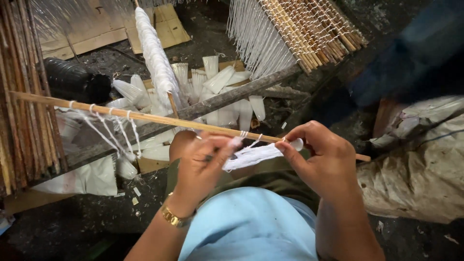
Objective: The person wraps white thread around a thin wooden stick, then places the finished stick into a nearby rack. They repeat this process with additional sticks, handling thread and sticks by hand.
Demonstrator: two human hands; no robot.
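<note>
A long thin bamboo stick [145, 116] runs across the view from left to right, with loops of white string [113, 130] tied along it. My left hand [200, 166], with a gold wristband, pinches one end of a small white string bundle [253, 154] just below the stick. My right hand [321, 162] grips the other end of the same bundle and rests against the stick. The bundle stretches between both hands. A strand rises from it and wraps around the stick.
A woven mat of bamboo sticks with hanging white strings [295, 34] lies at the upper right. White string bobbins [217, 79] are scattered by a rough wooden beam [232, 94]. Upright sticks [24, 96] stand left. A black cylinder [72, 79] and grey sack [420, 164] lie nearby.
</note>
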